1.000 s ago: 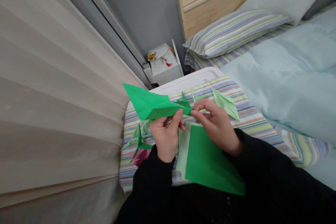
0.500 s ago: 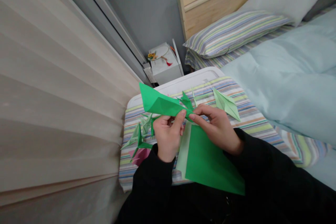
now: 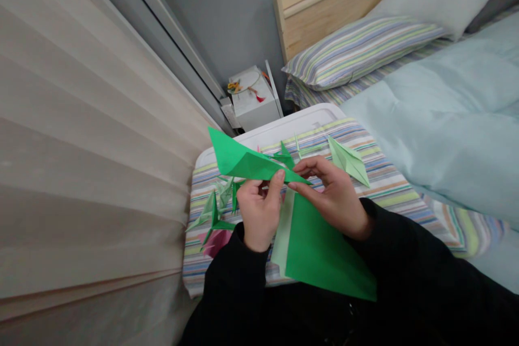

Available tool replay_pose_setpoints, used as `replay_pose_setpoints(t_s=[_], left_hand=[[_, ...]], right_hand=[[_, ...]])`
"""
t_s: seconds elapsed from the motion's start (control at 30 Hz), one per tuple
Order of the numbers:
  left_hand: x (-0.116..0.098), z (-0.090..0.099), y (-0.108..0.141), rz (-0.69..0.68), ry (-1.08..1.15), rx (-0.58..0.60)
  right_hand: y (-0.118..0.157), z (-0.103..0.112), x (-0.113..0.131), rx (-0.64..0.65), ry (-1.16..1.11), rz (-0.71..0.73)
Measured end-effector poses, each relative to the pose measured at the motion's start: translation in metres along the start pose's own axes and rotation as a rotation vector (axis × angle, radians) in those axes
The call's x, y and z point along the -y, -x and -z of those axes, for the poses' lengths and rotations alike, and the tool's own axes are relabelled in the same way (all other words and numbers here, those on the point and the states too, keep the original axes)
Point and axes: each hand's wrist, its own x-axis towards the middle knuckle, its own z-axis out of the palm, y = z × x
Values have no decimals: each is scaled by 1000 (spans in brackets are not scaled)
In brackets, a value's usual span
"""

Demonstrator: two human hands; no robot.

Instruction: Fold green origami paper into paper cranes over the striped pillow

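My left hand (image 3: 260, 211) pinches a folded green sheet of paper (image 3: 251, 165) between thumb and fingers, above the table. The paper has a wide flap at its upper left and narrows to a point at the right. Around that point is my right hand (image 3: 330, 192), thumb and forefinger apart, the tip showing between them; whether they touch it I cannot tell. Beneath the hands lies a flat green sheet (image 3: 324, 254) with a pale green strip (image 3: 283, 232) at its left side. Behind the right hand rests a pale green folded paper (image 3: 349, 162).
Several green folded paper pieces (image 3: 214, 216) and a pink paper (image 3: 216, 243) lie left on the striped cloth (image 3: 389, 200). The white table (image 3: 292, 121) stands between a curtain (image 3: 93, 173) and the bed (image 3: 446, 102). Beyond is a small white cabinet (image 3: 259, 105).
My right thumb and forefinger have parted from their pinch, and the paper's pointed end now shows between them. The folded paper has shifted slightly left in my left hand's grip.
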Motion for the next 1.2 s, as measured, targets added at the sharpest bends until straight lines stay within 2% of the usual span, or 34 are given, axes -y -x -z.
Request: replay_pose_setpoints(t_s=[0.43,0.67,0.97,1.03,1.1,1.2], left_hand=[[1,-1,2,28,48,16],[-3,-2,3,49,26,8],[-3,-3,1,15,69,65],[-2,-4,0,-45,134,-17],[-3,-4,-1,-128,171,-149],[-6,-2,-1,-219,89,-243]], right_hand=[[2,0,-2,-78,-13,-35],[-1,2,0,-44,-103,-112],[0,2,4,-57,-14,20],[-1,3,5,-73,30,45],[-2,4,5,-93,89,77],[-2,4,5,-99,169,124]])
